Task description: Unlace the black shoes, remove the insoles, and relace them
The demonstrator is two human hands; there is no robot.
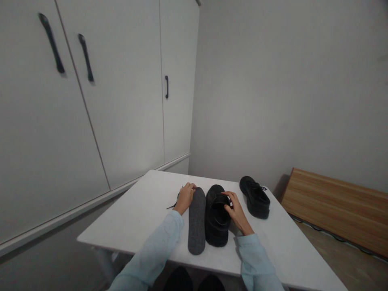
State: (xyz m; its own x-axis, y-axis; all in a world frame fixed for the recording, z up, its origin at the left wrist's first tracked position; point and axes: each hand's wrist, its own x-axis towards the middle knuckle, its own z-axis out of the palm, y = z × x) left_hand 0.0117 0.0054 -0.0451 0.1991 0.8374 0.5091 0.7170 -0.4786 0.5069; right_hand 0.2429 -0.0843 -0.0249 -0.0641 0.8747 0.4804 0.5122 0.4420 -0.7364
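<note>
A grey felt insole (pixel 197 226) lies lengthwise beside a black shoe (pixel 216 236) on the white table (pixel 136 214). My left hand (pixel 185 198) is at the insole's upper left edge, fingers bent and closed on its rounded end. Part of a black shoelace (pixel 172 207) shows behind that hand; the rest is hidden. My right hand (pixel 236 209) grips the right side of the shoe's opening, thumb at the inner rim and fingers by the tongue. The shoe's toe points away from me, its dark opening faces up, and no lace shows across its front.
A second black shoe (pixel 256 198), laced, stands near the table's right edge. White cupboard doors (pixel 127 113) with dark handles rise at the left. A wooden board (pixel 336 206) leans against the grey wall (pixel 273 101) at the right.
</note>
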